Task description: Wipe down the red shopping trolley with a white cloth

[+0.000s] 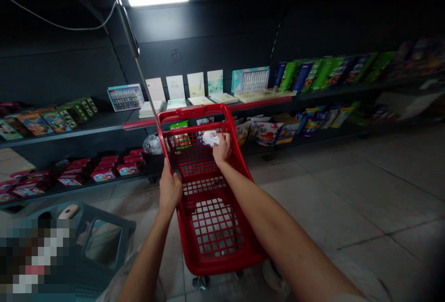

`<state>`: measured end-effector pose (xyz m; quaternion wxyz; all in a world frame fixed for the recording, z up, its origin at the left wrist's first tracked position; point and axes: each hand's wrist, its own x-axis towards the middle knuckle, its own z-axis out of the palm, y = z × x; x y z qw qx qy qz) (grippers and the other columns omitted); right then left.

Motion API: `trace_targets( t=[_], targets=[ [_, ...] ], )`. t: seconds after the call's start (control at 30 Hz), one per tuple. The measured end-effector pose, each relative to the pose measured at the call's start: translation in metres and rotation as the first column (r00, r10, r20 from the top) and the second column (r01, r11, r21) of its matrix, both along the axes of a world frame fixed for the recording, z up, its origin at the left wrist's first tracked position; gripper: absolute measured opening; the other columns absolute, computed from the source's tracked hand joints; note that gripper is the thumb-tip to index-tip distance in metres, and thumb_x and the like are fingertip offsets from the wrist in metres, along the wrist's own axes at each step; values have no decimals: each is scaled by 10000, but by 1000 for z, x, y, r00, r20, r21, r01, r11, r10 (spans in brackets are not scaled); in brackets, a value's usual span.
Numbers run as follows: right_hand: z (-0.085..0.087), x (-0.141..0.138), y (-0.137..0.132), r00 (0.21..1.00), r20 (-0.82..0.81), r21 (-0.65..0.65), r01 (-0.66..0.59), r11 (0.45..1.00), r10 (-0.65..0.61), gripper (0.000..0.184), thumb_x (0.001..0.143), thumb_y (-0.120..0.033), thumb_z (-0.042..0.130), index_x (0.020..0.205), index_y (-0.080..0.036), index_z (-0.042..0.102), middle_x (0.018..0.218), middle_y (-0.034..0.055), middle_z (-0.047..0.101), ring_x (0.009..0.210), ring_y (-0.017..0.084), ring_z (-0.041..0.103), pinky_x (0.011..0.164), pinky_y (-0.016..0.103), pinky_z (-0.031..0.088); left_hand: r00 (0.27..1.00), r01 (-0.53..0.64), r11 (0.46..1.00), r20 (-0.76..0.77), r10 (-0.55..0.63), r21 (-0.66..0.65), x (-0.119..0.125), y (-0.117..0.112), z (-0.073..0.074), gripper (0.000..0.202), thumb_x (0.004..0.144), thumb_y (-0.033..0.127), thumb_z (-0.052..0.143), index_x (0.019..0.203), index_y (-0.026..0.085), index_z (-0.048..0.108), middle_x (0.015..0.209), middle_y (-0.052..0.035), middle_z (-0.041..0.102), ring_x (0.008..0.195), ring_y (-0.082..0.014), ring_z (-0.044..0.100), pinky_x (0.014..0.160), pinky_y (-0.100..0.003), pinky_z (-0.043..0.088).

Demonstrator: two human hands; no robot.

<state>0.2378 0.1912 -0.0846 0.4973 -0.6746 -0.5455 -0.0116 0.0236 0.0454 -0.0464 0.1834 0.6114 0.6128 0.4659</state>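
A red plastic shopping cart [208, 191] with a grid-patterned basket stands directly in front of me. My left hand [170, 188] grips its left rim. My right hand [221, 148] reaches over the far part of the basket, holding a crumpled white item [211, 138], possibly tissue or soft plastic. The item's exact material is hard to tell. A thin metal pole [134, 47] rises from the cart's left side. The bottom of the basket shows only its red grid, and a caster [200, 282] shows beneath it.
Dark shelves beyond the cart [215, 107] carry books, cards and colourful packaged goods. Boxes in red packaging [100, 170] fill a low shelf at left. Grey floor tiles [347, 200] spread to the right. A grey-blue plastic crate [104, 242] sits at lower left, partly pixelated.
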Motion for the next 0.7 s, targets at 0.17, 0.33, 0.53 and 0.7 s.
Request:
trace_targets(
  t=[0.17, 0.33, 0.53, 0.7],
  targets=[
    [50, 3, 9, 995, -18, 265, -85, 960, 93, 414, 838, -79, 472, 1197, -196, 641, 1381, 135, 469, 1343, 247, 447, 1138, 400, 403, 1000, -3, 1000, -13, 2, -27, -1, 1, 0, 728, 920, 176, 497, 1619, 183, 294, 1629, -73, 412, 1488, -228, 423, 1254, -379, 319],
    [-1, -34, 2, 945, -254, -65, -231, 971, 208, 427, 821, -97, 488, 1222, -145, 630, 1311, 159, 583, 1221, 250, 566, 1114, 402, 423, 999, -27, 994, -24, 25, -107, 0, 0, 0, 689, 969, 253, 482, 1625, 186, 283, 1549, -112, 519, 1393, -270, 545, 1171, -423, 431],
    [-5, -122, 8, 581, -586, -21, -708, 706, 565, 360, 861, -217, 474, 1182, -202, 635, 1129, 27, 713, 1041, 181, 661, 961, 300, 521, 999, -14, 997, -35, 11, -77, 4, 3, -3, 675, 977, 252, 463, 1623, 177, 286, 1535, -116, 534, 1363, -254, 575, 1159, -401, 446],
    [-14, -144, -17, 436, -681, 94, -744, 661, 588, 331, 876, -272, 468, 1153, -206, 637, 1029, 22, 719, 1020, 181, 650, 935, 305, 535, 1000, -13, 997, -23, 12, -70, 6, 5, -4, 678, 963, 234, 480, 1616, 177, 306, 1528, -111, 544, 1331, -234, 605, 1141, -366, 465]
  ],
)
